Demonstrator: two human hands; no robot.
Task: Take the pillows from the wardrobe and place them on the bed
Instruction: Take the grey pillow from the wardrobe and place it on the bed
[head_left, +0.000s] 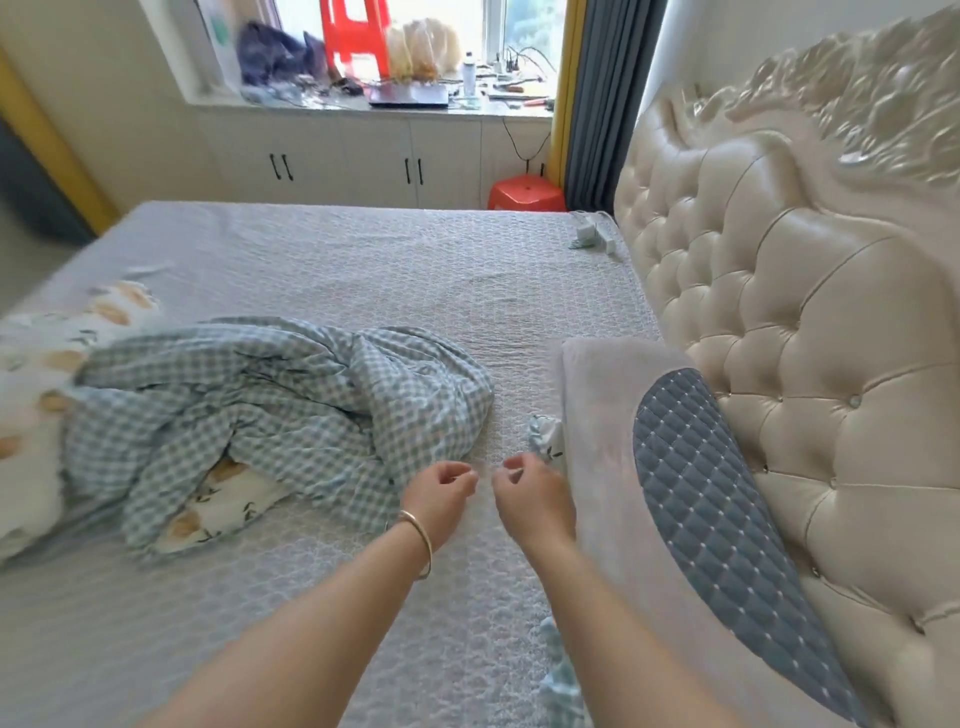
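At lower centre, left hand and right hand hover empty, fingers loosely curled, over the bed; pillow leans against headboard at right.

Bed cover: grey quilted cloth, matt, finely puckered stitch texture. Crumpled blanket: soft checked cotton-like fabric, matt, printed lining showing underneath. Pillow reads to me as plush, fuzzy grey cloth with a dark blue quilted panel, diamond-stitched, slight sheen. Headboard: cream leather-look upholstery, button-tufted, glossy and smooth; carved top glossy too. Bangle on my left wrist: polished metal. Stool: shiny red plastic.
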